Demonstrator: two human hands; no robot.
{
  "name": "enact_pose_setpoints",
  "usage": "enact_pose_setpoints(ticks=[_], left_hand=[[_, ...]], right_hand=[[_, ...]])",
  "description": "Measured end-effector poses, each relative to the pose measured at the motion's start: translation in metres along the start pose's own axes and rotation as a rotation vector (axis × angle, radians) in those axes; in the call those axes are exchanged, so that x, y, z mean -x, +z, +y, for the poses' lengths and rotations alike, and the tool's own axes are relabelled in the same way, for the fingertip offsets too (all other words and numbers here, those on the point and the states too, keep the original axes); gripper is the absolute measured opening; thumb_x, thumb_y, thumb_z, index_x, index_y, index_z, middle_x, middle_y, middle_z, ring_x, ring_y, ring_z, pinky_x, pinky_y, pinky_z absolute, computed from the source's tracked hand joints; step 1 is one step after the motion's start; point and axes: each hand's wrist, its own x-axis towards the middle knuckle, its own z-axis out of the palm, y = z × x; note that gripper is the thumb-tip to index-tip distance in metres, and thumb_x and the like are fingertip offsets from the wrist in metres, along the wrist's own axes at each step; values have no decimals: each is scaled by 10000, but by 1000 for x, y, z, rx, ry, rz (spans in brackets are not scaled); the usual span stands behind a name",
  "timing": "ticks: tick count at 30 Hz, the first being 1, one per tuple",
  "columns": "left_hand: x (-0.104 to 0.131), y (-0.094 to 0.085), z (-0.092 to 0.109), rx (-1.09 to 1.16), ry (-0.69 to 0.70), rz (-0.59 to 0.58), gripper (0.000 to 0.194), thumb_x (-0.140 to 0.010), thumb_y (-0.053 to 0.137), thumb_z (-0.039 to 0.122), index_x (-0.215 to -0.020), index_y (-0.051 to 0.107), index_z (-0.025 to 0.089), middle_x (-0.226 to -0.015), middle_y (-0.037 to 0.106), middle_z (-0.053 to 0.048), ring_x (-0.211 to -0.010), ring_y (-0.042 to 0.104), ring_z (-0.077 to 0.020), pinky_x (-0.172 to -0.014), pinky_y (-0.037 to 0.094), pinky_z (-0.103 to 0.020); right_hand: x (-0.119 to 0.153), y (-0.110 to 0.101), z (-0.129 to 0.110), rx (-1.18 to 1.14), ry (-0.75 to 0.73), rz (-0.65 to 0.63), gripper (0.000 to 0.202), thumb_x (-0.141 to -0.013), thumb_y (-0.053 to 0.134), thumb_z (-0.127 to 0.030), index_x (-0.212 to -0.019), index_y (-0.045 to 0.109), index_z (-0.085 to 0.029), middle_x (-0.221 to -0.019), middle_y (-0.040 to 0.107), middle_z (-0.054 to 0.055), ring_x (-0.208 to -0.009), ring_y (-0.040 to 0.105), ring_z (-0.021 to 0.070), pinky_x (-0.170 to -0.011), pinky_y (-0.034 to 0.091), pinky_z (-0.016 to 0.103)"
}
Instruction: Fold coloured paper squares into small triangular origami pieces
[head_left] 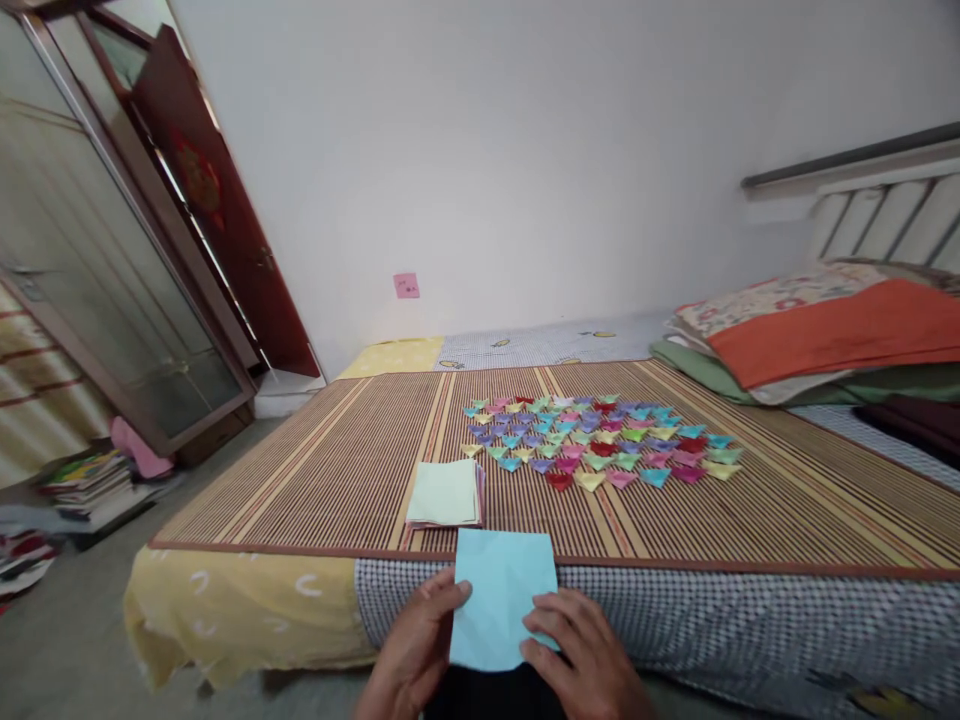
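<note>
A square sheet of light blue paper [501, 595] is held up in front of the bed's edge, showing faint creases. My left hand [420, 635] pinches its left edge, thumb on the face and fingers behind. On the right side, my right hand [581, 650] grips the sheet, its fingertips lying over the lower right part; that thumb is hidden. Just beyond the sheet lies a stack of square paper [444, 493] with a pale green sheet on top. Several rows of small folded paper pieces [589, 440] in many colours are spread to the right of the stack.
A striped bamboo mat [315, 470] covers the bed, over a checked sheet [750, 620]. Folded bedding [840, 330] is piled at the right. A white wall [525, 170] stands behind, and a red door [217, 200] at the left. Books [86, 480] lie on the left.
</note>
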Motion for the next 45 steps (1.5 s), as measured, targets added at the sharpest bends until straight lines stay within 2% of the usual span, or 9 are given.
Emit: enact_pose_setpoints(ticks=[4, 7, 11, 18, 26, 32, 36, 41, 45], left_hand=[[10, 11, 1, -65, 124, 64, 364, -664, 922, 276, -960, 799, 102, -869, 826, -158, -866, 788, -324, -832, 598, -404], [21, 17, 5, -88, 183, 108, 411, -661, 935, 342, -982, 802, 124, -891, 829, -140, -870, 785, -315, -826, 596, -398], [33, 29, 11, -134, 190, 93, 461, -677, 927, 408, -1028, 797, 138, -876, 824, -120, -822, 778, -287, -786, 590, -367], [33, 30, 10, -262, 238, 136, 416, -652, 924, 484, -798, 743, 138, -660, 736, -44, -539, 630, -151, -530, 474, -227], [32, 26, 21, -498, 319, 103, 439, -672, 891, 518, -668, 686, 130, -646, 653, -14, -579, 531, -121, -566, 417, -210], [26, 20, 25, -630, 332, 186, 488, -682, 832, 617, -662, 646, 166, -431, 499, 60, -357, 323, -68, -412, 215, -199], [30, 24, 30, -630, 399, 221, 446, -707, 831, 576, -686, 667, 162, -624, 703, -43, -569, 575, -151, -548, 425, -220], [30, 30, 21, -490, 561, 369, 421, -642, 899, 498, -616, 640, 167, -673, 657, -12, -651, 600, -153, -634, 491, -232], [27, 33, 6, -404, 702, 408, 411, -625, 918, 446, -593, 625, 160, -1087, 736, -124, -874, 718, -237, -739, 568, -291]], right_hand=[[4, -14, -6, -155, 225, 85, 264, -918, 610, -128, -1087, 687, -316, -1109, 768, 84, -1109, 691, 322, -942, 562, 508], [-2, -24, -3, -343, 651, 235, 249, -937, 639, -304, -1183, 677, -318, -1194, 745, 119, -1112, 698, 341, -904, 594, 497], [-19, -28, 6, -852, 1053, 117, 375, -906, 657, -562, -1080, 754, -245, -1023, 798, 121, -869, 762, 309, -757, 628, 416], [-41, -26, 1, -1180, 1125, 140, 427, -793, 788, -594, -914, 760, -185, -821, 758, 61, -697, 676, 226, -672, 557, 337], [-41, -36, 11, -972, 1171, 148, 534, -791, 720, -677, -642, 540, -197, -614, 406, -45, -585, 409, 137, -532, 362, 252], [-47, -36, 12, -829, 1054, 175, 467, -850, 682, -601, -659, 526, -204, -658, 389, -35, -634, 363, 144, -573, 332, 261], [-53, -39, 10, -801, 995, 208, 395, -865, 704, -519, -668, 566, -205, -691, 458, -19, -660, 439, 159, -613, 378, 263], [-49, -27, 4, -960, 1087, 342, 387, -768, 818, -524, -656, 650, -194, -932, 660, 63, -891, 620, 235, -775, 493, 296], [-41, -16, -3, -1242, 1237, 364, 375, -720, 873, -530, -726, 692, -202, -790, 695, 34, -809, 653, 218, -794, 531, 325]])
